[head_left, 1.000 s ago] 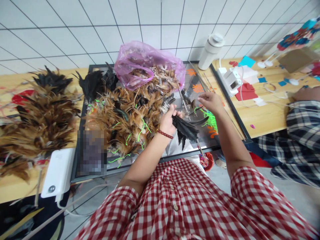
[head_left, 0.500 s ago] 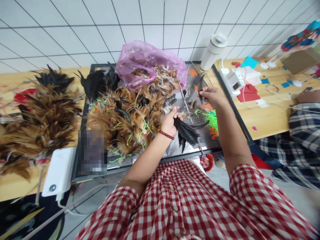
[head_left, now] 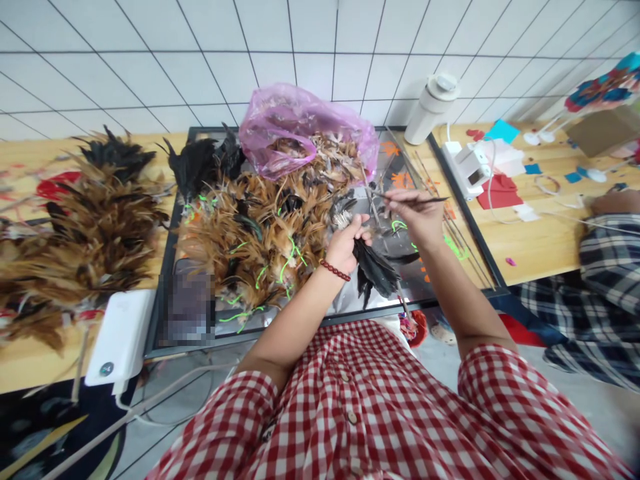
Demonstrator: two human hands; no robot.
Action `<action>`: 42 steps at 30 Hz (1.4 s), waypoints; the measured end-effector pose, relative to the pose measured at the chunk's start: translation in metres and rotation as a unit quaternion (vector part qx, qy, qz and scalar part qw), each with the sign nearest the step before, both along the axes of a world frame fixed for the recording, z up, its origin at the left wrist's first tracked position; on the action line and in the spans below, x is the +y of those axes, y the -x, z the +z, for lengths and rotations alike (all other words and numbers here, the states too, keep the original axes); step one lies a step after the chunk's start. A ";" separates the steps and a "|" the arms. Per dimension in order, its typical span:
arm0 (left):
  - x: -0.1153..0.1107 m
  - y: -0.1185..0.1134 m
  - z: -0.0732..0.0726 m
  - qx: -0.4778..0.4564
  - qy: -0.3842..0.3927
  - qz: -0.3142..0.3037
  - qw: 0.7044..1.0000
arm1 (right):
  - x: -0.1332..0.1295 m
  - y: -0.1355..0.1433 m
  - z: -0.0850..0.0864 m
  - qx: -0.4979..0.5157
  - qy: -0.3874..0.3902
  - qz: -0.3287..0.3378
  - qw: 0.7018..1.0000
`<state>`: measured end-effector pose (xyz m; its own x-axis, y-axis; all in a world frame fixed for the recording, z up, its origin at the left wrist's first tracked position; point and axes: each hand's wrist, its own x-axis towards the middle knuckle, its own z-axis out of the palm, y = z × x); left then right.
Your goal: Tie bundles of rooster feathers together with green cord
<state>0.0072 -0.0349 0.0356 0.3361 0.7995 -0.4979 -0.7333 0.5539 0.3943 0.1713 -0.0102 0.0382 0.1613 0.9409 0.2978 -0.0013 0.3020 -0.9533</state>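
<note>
My left hand [head_left: 346, 245] is closed around a bundle of black feathers [head_left: 374, 268], whose pale quill ends poke out past the thumb while the dark vanes fan down to the right. In my right hand [head_left: 417, 217] a single dark feather [head_left: 425, 199] is pinched between thumb and fingers, lying almost level, with its tip pointing right. To the left of my left hand lies a wide heap of brown feathers [head_left: 280, 220] with bright green ties [head_left: 291, 250] among them. More black feathers [head_left: 193, 167] rest at the heap's back left corner.
A pink plastic bag [head_left: 285, 110] of feathers sits at the back of the black-framed tray [head_left: 320, 317]. A white bottle [head_left: 431, 110] stands behind it. A charger [head_left: 470, 167] lies right, a white power bank [head_left: 120, 337] left. Someone in a checked sleeve [head_left: 613, 240] sits at the right.
My right hand has turned and come slightly nearer, and its feather has swung from upright to nearly level. The left hand keeps its bundle. The camera view has shifted slightly.
</note>
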 end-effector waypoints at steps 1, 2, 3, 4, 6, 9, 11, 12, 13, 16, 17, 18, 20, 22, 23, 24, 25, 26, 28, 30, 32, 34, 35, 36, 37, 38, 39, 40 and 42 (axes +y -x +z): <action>0.000 0.000 0.000 0.001 -0.005 0.000 1.000 | -0.010 0.008 0.000 -0.032 -0.024 0.007 0.999; 0.000 -0.001 0.000 0.004 -0.011 0.001 1.000 | -0.019 0.014 -0.001 -0.064 -0.039 0.020 0.997; 0.000 -0.001 0.000 0.008 -0.015 0.005 1.000 | -0.027 0.018 -0.002 -0.094 -0.047 0.039 0.994; 0.000 -0.002 -0.001 0.013 -0.018 0.008 1.000 | -0.034 0.021 -0.003 -0.118 -0.050 0.059 0.990; 0.000 -0.003 -0.002 0.023 -0.020 0.016 0.999 | -0.043 0.021 -0.005 -0.143 -0.056 0.100 0.983; 0.001 -0.004 -0.004 0.032 -0.002 0.039 0.999 | -0.042 0.010 -0.008 -0.170 -0.059 0.156 0.971; 0.002 -0.005 -0.005 0.025 0.008 0.063 0.998 | -0.028 -0.004 -0.011 -0.217 -0.026 0.153 0.964; 0.003 -0.005 -0.005 0.016 0.009 0.074 0.997 | -0.017 -0.012 -0.012 -0.253 0.003 0.133 0.958; 0.004 -0.005 -0.005 0.005 0.009 0.082 0.997 | -0.004 -0.020 -0.013 -0.296 0.035 0.100 0.949; 0.005 -0.002 -0.004 -0.006 0.014 0.082 0.997 | 0.040 -0.036 -0.018 -0.448 0.064 0.012 0.892; 0.005 -0.001 -0.004 -0.001 0.019 0.077 0.997 | 0.054 -0.038 -0.020 -0.492 0.043 0.013 0.869; 0.006 0.000 -0.004 0.003 0.025 0.071 0.997 | 0.066 -0.038 -0.022 -0.532 0.021 0.030 0.846; 0.006 0.002 -0.004 0.009 0.035 0.063 0.997 | 0.082 -0.033 -0.025 -0.599 -0.015 0.088 0.796; 0.007 0.004 -0.004 0.009 0.038 0.060 0.997 | 0.088 -0.027 -0.027 -0.656 -0.028 0.136 0.742; 0.007 0.004 -0.005 0.009 0.039 0.059 0.997 | 0.089 -0.025 -0.026 -0.677 -0.030 0.147 0.720; 0.008 0.004 -0.005 0.009 0.039 0.060 0.997 | 0.088 -0.024 -0.025 -0.691 -0.031 0.148 0.707; 0.008 0.004 -0.005 0.010 0.039 0.061 0.997 | 0.086 -0.024 -0.024 -0.697 -0.031 0.143 0.702; 0.007 0.003 -0.005 0.012 0.039 0.061 0.997 | 0.083 -0.025 -0.021 -0.695 -0.028 0.130 0.707; 0.007 0.001 -0.006 0.016 0.038 0.060 0.997 | 0.075 -0.026 -0.014 -0.661 -0.012 0.085 0.745; 0.005 -0.001 -0.006 0.025 0.031 0.063 0.997 | 0.062 -0.023 -0.008 -0.575 0.017 0.034 0.817; 0.004 -0.003 -0.006 0.035 0.016 0.069 0.997 | 0.045 -0.014 -0.005 -0.433 0.060 0.018 0.899; 0.002 -0.005 -0.007 0.045 -0.008 0.074 0.996 | 0.025 0.001 -0.004 -0.276 0.108 0.053 0.954; 0.001 -0.006 -0.007 0.049 -0.023 0.076 0.996 | 0.015 0.009 -0.004 -0.208 0.129 0.080 0.966; 0.000 -0.006 -0.007 0.053 -0.038 0.076 0.995 | 0.006 0.017 -0.005 -0.152 0.146 0.109 0.971; -0.001 -0.007 -0.008 0.059 -0.054 0.075 0.994 | -0.002 0.024 -0.006 -0.109 0.157 0.134 0.972; -0.001 -0.007 -0.008 0.066 -0.068 0.071 0.993 | -0.009 0.028 -0.006 -0.077 0.164 0.154 0.971; -0.002 -0.007 -0.009 0.074 -0.079 0.066 0.992 | -0.013 0.030 -0.006 -0.061 0.168 0.167 0.970; -0.002 -0.007 -0.009 0.082 -0.085 0.063 0.991 | -0.016 0.027 -0.006 -0.059 0.169 0.172 0.969; -0.001 -0.007 -0.008 0.093 -0.077 0.068 0.990 | -0.016 0.010 -0.005 -0.091 0.163 0.141 0.972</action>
